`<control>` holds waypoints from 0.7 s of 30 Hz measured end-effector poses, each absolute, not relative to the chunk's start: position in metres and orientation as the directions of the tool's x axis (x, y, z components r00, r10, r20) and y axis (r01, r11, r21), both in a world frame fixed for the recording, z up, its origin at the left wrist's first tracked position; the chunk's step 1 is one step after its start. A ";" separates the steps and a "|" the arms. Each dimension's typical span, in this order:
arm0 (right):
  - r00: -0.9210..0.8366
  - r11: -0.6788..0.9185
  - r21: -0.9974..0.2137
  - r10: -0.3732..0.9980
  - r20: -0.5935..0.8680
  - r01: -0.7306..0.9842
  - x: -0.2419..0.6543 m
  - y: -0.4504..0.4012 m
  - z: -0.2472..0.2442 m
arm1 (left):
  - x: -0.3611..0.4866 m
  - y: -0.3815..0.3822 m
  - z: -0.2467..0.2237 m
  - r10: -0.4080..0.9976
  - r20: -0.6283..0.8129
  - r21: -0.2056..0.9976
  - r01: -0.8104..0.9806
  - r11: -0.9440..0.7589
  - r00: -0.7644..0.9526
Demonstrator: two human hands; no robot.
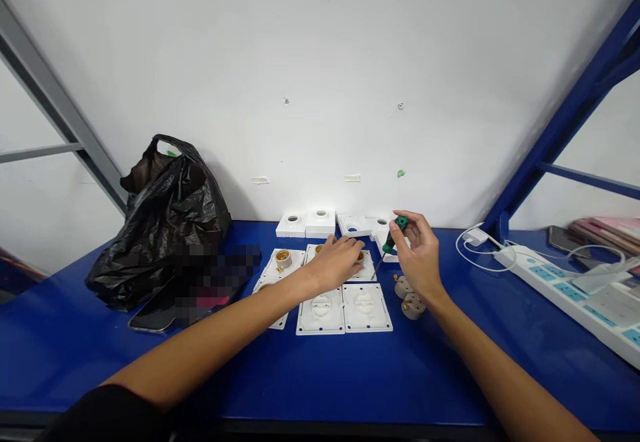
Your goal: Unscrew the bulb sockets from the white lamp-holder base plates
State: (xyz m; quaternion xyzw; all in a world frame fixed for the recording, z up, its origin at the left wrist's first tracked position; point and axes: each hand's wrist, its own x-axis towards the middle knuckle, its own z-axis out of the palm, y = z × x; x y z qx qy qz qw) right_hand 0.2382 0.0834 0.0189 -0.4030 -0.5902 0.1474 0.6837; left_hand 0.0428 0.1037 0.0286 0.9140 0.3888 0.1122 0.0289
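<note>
Gripping slim, metal-shafted screwdriver [389, 246]

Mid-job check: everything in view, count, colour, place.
Screwdriver: one, green handle, in right hand
Square plates: six visible, white, centre
Fitted sockets: at least two, beige, rear plates
Loose sockets: two, beige, right of plates
Covers: five visible, white, behind plates
Plastic bag: one, black, left
Flat device: one, dark, left
Power strip: one, white and blue, right
Adapters: at least two, white, right
Cable: one or more, white, right
Phone-like slab: one, dark, far right
Stack: one, pinkish, far right
Table: one, blue, underneath
Wall: one, white, behind
Frame posts: two, grey left, blue right
Sleeve: one, black, lower left
Left hand: one, bare, over rear plate
Right hand: one, bare, right side
</note>
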 end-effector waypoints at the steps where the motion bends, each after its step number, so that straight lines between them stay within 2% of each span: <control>1: 0.263 0.633 -0.727 0.678 0.686 0.265 0.238 0.083 0.020 | 0.044 0.105 0.029 0.717 0.193 0.153 0.702 -0.696 0.669; 7: 0.219 0.637 -0.742 0.709 0.671 0.209 0.234 0.080 0.021 | 0.032 0.096 0.041 0.746 0.365 0.273 0.702 -0.658 0.557; 12: 0.167 0.608 -0.769 0.752 0.637 0.197 0.232 0.082 0.014 | 0.007 0.053 0.047 0.725 0.538 0.329 0.685 -0.651 0.431; 15: 0.120 0.589 -0.783 0.779 0.616 0.200 0.231 0.084 0.007 | 0.002 0.016 0.038 0.643 0.552 0.302 0.591 -0.748 0.531; 18: 0.133 0.586 -0.783 0.776 0.617 0.209 0.231 0.088 0.004 | 0.004 -0.012 0.024 0.417 0.564 0.188 0.381 -0.905 0.712; 21: 0.181 0.595 -0.772 0.753 0.633 0.223 0.234 0.091 0.004 | 0.005 -0.021 0.011 0.295 0.530 0.130 0.267 -0.955 0.795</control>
